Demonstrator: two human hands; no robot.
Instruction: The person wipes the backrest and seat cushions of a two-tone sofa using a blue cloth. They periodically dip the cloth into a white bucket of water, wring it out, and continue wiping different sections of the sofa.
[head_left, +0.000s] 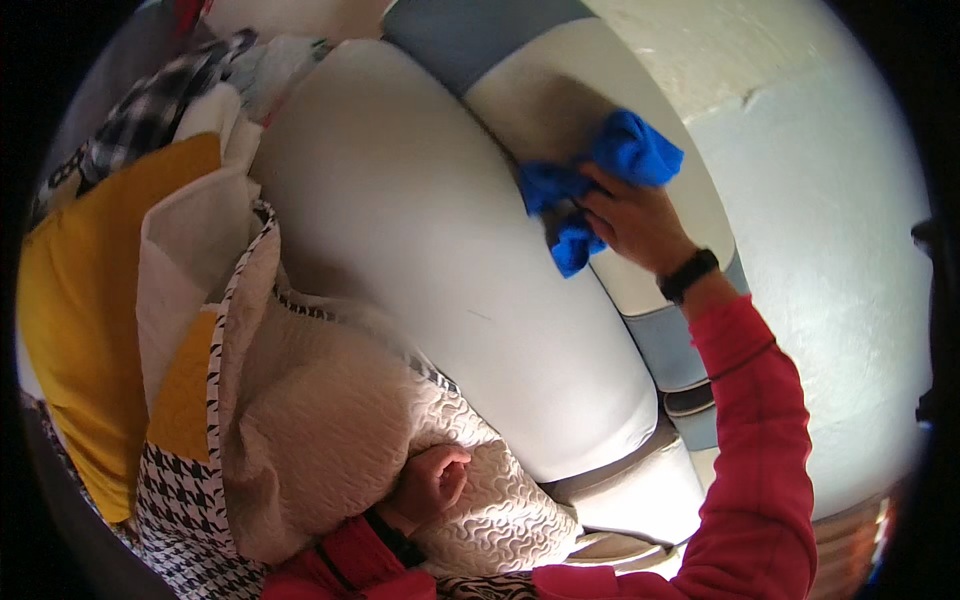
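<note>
My right hand (637, 221) grips a crumpled blue cloth (637, 150), which lies against the cream and grey-blue backrest (555, 82) of a sofa. The cloth bunches out on both sides of my fingers and hangs near the gap behind the light seat cushion (390, 195). My left hand (431, 480) rests with curled fingers on a cream quilted cover (495, 495), and no object shows in it. The cover is folded back over the front of the seat, exposing the smooth cushion. Its edge has black-and-white houndstooth trim (217, 360).
Mustard-yellow fabric (97, 315) and houndstooth fabric (176, 487) lie in folds at the left. A black-and-white checked cloth (157, 112) is heaped beyond them. Behind the backrest stands a pale wall (817, 247). A lower padded part of the sofa (637, 487) shows at the cushion's near end.
</note>
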